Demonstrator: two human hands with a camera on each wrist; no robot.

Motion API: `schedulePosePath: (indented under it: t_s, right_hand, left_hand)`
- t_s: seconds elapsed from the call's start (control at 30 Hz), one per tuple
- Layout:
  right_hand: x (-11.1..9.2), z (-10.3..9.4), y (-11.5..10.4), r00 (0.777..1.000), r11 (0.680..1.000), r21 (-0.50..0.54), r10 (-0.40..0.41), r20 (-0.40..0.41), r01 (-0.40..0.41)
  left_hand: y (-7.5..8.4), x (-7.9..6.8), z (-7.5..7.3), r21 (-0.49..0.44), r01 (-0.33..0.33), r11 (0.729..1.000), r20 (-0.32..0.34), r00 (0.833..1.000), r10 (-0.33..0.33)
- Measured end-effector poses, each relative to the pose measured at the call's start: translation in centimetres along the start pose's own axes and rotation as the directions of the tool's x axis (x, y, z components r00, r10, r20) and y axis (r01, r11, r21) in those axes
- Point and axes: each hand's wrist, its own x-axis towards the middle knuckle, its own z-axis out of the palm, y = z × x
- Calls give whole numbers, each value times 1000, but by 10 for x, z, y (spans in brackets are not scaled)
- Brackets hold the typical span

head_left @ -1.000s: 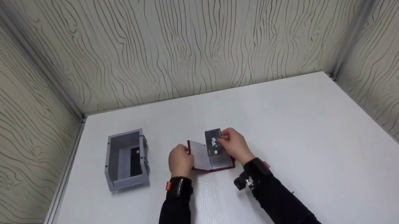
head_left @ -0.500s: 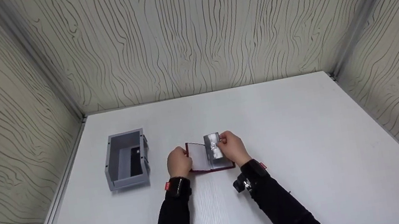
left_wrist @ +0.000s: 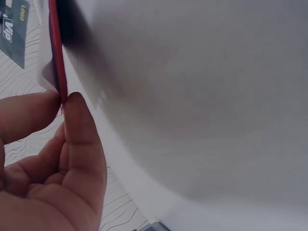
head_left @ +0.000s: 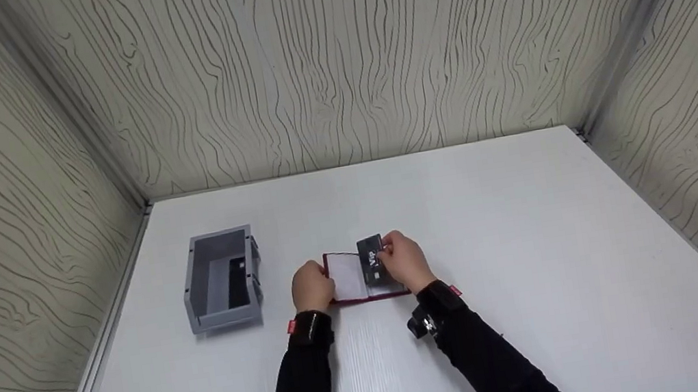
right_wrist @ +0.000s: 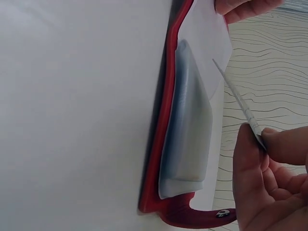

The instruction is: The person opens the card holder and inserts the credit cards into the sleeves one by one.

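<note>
A small red card holder lies spread on the white table in the head view, with translucent sleeves stacked inside its red cover. My left hand pinches the cover's left edge between thumb and forefinger, raising it slightly. Between the thumb and fingers of my right hand is a black card printed "VIP". The card is tilted and held above the sleeves, apart from them in the right wrist view. A strap with a snap button sticks out from the cover's side.
A grey plastic bin stands on the table left of my hands. Inside it lies a black card-like piece. Panels with a wood-grain pattern enclose the table at the back and sides.
My right hand has lowered the card slightly toward the sleeves, its tilt changing on the way. My left hand has moved a little left with the cover's edge, which now lies flatter.
</note>
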Motion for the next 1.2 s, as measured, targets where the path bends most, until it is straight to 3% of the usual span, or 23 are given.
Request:
schedulePosePath:
  t_s: [0.3,0.87,1.2]
  right_hand:
    - [0,4,-3,999,999,-42,-35,3,35]
    - [0,14,3,998,997,-78,22,52,-18]
    - [-2,18,1,998,993,-114,6,56,0]
  left_hand:
    - [-4,0,2,-6,11,1000,0,1000,-11]
    - [-7,2,5,2,21,1000,-1,1000,-21]
    - [-7,1,6,-6,19,1000,-8,1000,-19]
